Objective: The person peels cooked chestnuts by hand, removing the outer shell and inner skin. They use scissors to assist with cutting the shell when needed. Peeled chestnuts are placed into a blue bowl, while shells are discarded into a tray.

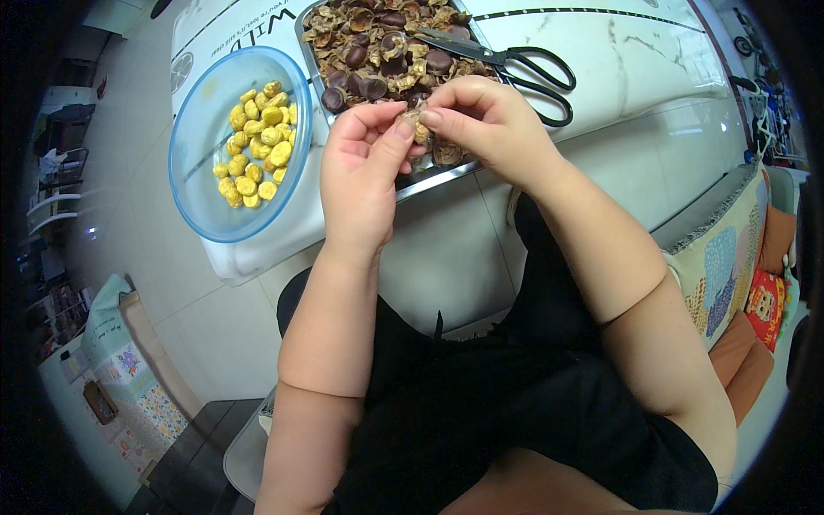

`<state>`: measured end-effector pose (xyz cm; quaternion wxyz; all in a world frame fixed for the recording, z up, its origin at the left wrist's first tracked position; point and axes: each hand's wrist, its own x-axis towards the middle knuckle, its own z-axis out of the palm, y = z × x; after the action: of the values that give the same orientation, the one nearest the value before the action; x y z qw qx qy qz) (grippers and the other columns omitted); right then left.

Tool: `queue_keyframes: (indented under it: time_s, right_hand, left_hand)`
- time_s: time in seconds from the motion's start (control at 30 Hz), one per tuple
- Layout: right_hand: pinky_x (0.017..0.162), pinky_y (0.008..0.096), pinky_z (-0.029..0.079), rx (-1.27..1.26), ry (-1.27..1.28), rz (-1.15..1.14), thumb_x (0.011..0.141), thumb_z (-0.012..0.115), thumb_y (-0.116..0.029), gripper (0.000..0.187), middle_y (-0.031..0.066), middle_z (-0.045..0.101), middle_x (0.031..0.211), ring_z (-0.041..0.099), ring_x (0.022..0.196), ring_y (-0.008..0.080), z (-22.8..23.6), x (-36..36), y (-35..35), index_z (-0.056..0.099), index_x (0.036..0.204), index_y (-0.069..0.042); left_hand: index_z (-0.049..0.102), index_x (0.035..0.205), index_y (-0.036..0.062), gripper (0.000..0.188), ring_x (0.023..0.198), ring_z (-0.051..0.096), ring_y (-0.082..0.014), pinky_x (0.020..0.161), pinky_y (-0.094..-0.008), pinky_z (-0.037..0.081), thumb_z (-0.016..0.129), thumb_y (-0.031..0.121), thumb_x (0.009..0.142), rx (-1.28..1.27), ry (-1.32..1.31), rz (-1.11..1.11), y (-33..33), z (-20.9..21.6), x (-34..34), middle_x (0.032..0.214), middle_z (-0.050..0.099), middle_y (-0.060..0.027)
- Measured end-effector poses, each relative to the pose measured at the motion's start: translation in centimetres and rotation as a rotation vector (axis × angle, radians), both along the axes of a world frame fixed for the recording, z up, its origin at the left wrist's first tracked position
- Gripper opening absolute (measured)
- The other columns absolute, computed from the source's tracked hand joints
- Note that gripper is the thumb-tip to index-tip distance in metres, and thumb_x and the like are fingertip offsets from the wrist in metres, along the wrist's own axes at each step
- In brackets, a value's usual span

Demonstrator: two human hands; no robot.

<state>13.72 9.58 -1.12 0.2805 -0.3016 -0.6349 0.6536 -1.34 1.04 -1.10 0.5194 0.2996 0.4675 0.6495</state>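
Over the near edge of a metal tray (pixel 438 182), my left hand (pixel 367 153) and my right hand (pixel 481 124) meet at the fingertips. Between them is a chestnut (pixel 421 132), pale tan where it shows and partly hidden by my fingers. My left thumb and fingers hold it from the left, and my right thumb and forefinger pinch at its top. Brown chestnuts (pixel 372 87) and dry shell pieces (pixel 343 30) fill the tray. To the left, a clear blue-tinted bowl (pixel 190 172) holds several peeled yellow chestnuts (pixel 255 142).
Black-handled scissors (pixel 506 57) lie across the tray's right edge, blades over the shells. A white marbled cover (pixel 635 51) drapes the table. My dark-clothed legs are below the near table edge. On the right stands a sofa with a patterned cover (pixel 717 257) and cushions.
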Motion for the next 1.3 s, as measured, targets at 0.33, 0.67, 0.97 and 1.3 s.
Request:
queue_keyframes:
  time_s: [0.33,0.67,0.97,1.3]
  right_hand:
    - [0.066,0.0330,0.050,0.507,-0.131,-0.082,0.087,0.057,-0.015,0.018,0.0145,0.065,0.081,0.064,0.072,0.0254,0.9,-0.4,-0.5,0.065,0.093,0.000]
    - [0.068,0.0331,0.051,0.562,-0.089,-0.096,0.087,0.053,-0.012,0.017,0.0160,0.065,0.082,0.066,0.075,0.0272,0.8,-0.7,-0.5,0.065,0.096,-0.002]
    - [0.068,0.0329,0.050,0.350,-0.006,-0.159,0.088,0.051,-0.008,0.016,0.0113,0.063,0.081,0.063,0.074,0.0236,0.3,-1.1,-1.0,0.064,0.096,-0.002]
    - [0.074,0.0401,0.049,0.767,-0.189,-0.217,0.087,0.055,-0.007,0.011,0.0154,0.063,0.087,0.061,0.085,0.0348,0.2,-1.0,-1.1,0.063,0.094,-0.006]
  left_hand:
    - [0.056,0.109,0.0001,0.020,0.072,0.061,-0.0088,0.064,-0.0197,0.048,0.062,0.004,0.090,0.049,0.075,-0.018,-0.3,0.6,0.2,0.092,0.064,-0.0063]
    - [0.050,0.109,0.0007,0.021,0.073,0.061,-0.0108,0.067,-0.0218,0.051,0.059,0.001,0.091,0.125,0.011,-0.005,-0.7,0.4,0.6,0.095,0.062,-0.0089]
    - [0.050,0.111,0.0006,0.023,0.076,0.061,-0.0101,0.065,-0.0212,0.049,0.060,0.004,0.091,0.114,-0.055,-0.049,-0.1,0.3,0.9,0.095,0.062,-0.0074]
    - [0.053,0.106,-0.0029,0.026,0.081,0.064,-0.0115,0.068,-0.0205,0.052,0.067,-0.001,0.084,-0.050,0.015,-0.034,-0.4,0.7,0.5,0.094,0.065,-0.0099]
